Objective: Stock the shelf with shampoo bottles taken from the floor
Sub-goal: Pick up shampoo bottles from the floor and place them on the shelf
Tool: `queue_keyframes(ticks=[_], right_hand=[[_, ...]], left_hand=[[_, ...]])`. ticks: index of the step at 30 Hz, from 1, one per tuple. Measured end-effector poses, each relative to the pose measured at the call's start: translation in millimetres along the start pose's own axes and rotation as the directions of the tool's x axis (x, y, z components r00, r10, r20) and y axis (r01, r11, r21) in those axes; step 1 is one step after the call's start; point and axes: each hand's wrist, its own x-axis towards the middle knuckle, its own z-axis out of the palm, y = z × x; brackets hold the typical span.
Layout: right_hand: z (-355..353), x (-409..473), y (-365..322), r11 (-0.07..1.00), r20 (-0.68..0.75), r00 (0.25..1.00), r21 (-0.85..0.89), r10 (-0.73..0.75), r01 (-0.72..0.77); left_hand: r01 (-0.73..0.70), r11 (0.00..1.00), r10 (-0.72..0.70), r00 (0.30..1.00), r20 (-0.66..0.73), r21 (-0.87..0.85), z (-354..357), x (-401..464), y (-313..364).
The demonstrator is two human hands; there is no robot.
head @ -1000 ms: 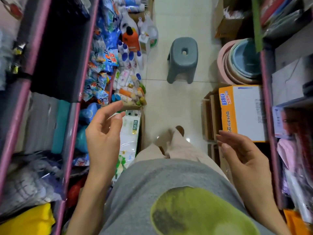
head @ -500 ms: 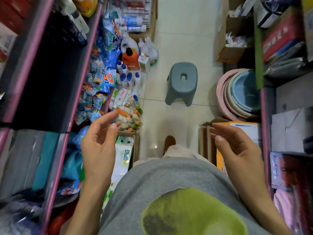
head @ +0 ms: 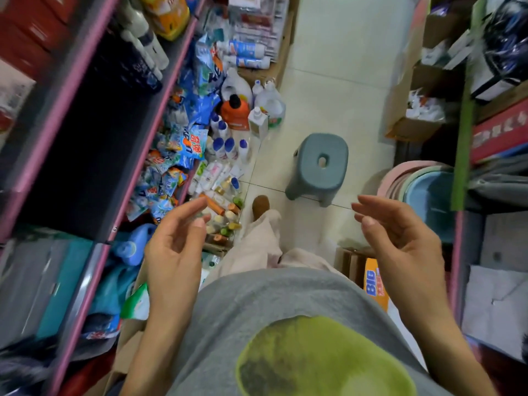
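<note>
Partly hidden stock

My left hand (head: 174,247) covers some floor bottles (head: 220,207); their labels are too small to read. My right arm hides most of the orange box (head: 374,281).

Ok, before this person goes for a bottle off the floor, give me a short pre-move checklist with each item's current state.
1. Left hand free: ok, fingers relaxed, holding nothing.
2. Right hand free: ok, open and holding nothing.
3. Bottles on the floor within sight: ok, blue-capped bottles stand ahead on the left.
4. They are shampoo: cannot tell, labels are too small.
5. Shelf space: ok, the dark shelf on the left shows a bare stretch.
6. Walking path: not ok, the grey stool stands in the aisle right beside the bottles.
</note>
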Motion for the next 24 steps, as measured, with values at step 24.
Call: queue_keyframes(ticks=[24], right_hand=[[100,215,-78,0.996,0.058,0.998,-0.081,0.036,-0.031]], left_hand=[[-0.009,0.996,0.005,0.999,-0.045,-0.089,34,253,62]])
